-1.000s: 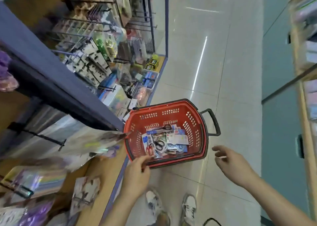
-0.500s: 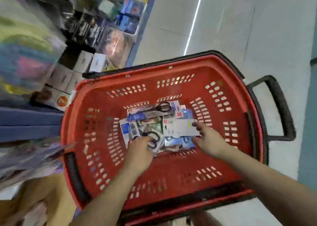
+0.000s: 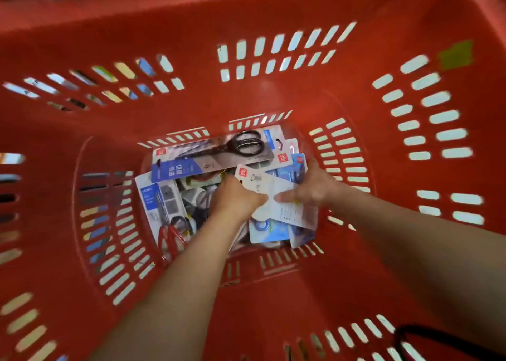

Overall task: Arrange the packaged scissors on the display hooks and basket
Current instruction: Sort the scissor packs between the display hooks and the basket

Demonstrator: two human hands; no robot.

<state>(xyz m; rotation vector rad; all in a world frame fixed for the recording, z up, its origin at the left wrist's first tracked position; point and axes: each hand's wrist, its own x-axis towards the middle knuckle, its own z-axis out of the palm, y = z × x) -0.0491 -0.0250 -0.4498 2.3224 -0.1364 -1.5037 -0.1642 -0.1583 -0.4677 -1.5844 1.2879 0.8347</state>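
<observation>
Right fingers [image 3: 310,170] curled over far edge of white pack [image 3: 287,212], thumb on top: right hand [image 3: 315,188] grips it. Left fingers [image 3: 228,184] curled at its left edge, left hand [image 3: 235,199] pinching same pack. Pack lies atop scissors pile on basket [image 3: 273,95] floor; black scissors pack [image 3: 219,152] behind, red scissors [image 3: 169,237] left.

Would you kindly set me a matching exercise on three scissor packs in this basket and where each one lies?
Things:
1. black-handled scissors
2. red-handled scissors
3. white card pack

Places:
A. gripped by the right hand
B. far end of the basket floor
C. near-left corner of the floor

Pairs: 1-B; 2-C; 3-A.
</observation>
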